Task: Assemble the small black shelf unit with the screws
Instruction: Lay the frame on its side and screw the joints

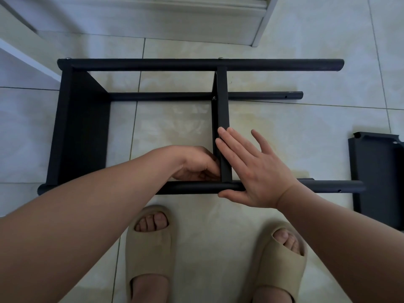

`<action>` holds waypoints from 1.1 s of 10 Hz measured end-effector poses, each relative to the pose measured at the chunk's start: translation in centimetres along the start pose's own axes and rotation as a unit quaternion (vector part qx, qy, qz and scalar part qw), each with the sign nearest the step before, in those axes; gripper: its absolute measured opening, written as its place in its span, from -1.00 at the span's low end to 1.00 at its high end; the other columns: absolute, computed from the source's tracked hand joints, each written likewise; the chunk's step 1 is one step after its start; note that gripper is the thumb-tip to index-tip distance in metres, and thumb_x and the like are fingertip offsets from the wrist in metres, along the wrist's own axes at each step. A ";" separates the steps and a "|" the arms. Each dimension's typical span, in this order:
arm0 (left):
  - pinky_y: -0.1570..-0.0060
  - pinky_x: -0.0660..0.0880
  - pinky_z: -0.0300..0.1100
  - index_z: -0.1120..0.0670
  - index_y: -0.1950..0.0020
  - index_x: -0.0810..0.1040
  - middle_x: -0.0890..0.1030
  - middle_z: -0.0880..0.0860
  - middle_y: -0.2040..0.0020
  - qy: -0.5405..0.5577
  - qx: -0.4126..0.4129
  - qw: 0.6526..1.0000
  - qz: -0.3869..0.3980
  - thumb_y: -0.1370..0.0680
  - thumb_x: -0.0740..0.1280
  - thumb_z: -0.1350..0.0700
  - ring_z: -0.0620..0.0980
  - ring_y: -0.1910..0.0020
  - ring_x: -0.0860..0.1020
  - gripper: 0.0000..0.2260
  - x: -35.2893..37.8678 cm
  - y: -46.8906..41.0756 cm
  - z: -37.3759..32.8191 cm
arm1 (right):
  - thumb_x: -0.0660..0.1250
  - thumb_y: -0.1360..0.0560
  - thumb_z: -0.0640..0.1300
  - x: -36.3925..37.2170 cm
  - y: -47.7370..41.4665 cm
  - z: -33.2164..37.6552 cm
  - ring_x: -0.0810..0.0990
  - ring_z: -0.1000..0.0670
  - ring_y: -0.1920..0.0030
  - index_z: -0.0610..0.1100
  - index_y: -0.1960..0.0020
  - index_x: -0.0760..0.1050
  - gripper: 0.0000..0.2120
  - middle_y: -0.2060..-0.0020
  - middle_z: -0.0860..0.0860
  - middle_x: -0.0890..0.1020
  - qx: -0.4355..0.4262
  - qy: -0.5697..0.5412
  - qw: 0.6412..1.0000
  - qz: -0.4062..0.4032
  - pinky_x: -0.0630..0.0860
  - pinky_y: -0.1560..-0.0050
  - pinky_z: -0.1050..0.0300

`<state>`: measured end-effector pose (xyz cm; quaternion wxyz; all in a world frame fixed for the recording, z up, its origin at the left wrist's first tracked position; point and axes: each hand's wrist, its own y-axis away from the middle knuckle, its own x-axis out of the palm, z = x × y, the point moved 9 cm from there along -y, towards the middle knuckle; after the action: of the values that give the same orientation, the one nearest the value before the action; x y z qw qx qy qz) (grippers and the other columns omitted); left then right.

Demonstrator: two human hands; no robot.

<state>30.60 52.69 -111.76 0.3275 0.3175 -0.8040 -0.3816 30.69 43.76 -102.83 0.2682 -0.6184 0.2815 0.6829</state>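
The black shelf unit point(140, 64) lies on its side on the tiled floor, with long round poles running left to right. One shelf panel point(83, 119) is fixed at the left end, and a middle panel point(222, 101) stands between the poles. My right hand point(253, 169) lies flat with straight fingers against the middle panel's right face, its thumb under the near pole point(196, 187). My left hand point(196, 164) is curled at the panel's lower left corner, where panel meets pole; whatever its fingertips pinch is hidden. Screw heads point(220, 58) show on the far pole.
A loose black shelf panel point(376, 178) lies on the floor at the right. My feet in beige slippers point(150, 248) stand just in front of the unit. White furniture point(260, 22) sits at the back, and a white board edge point(26, 55) at the left.
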 end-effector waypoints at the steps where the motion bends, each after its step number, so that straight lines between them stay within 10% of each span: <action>1: 0.13 0.61 -0.12 0.23 0.04 0.57 0.63 0.14 0.24 -0.001 0.001 1.000 0.003 -0.53 0.24 0.43 0.05 0.23 0.65 -0.83 0.1 -0.1 -0.2 | 0.12 -0.51 0.45 -0.1 0.0 0.0 0.12 -0.14 -0.62 -0.27 -0.60 0.18 -0.05 -0.62 -0.16 0.13 -0.001 -0.002 1.000 -0.003 0.20 -0.49 -0.36; 5: 0.28 0.56 -0.22 0.07 0.29 0.68 0.67 0.07 0.27 0.009 -0.016 1.000 0.011 -0.55 0.31 0.29 -0.03 0.30 0.65 -0.73 0.2 0.2 0.8 | 0.09 -0.51 0.45 -0.1 -0.1 0.0 0.10 -0.14 -0.62 -0.26 -0.61 0.17 -0.05 -0.62 -0.16 0.12 0.001 0.000 1.000 0.005 0.20 -0.49 -0.36; 11: 0.09 0.62 -0.10 0.21 0.09 0.57 0.63 0.12 0.27 -0.006 -0.008 1.000 -0.017 -0.52 0.25 0.44 0.03 0.26 0.64 -0.82 -0.5 -0.1 -0.5 | 0.09 -0.52 0.45 0.0 -0.2 0.0 0.09 -0.14 -0.62 -0.26 -0.61 0.16 -0.05 -0.62 -0.16 0.11 0.003 -0.001 1.000 0.010 0.20 -0.50 -0.35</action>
<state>31.27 52.87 -111.73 0.3187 0.3258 -0.7976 -0.3951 30.85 43.90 -102.81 0.2631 -0.6138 0.2894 0.6858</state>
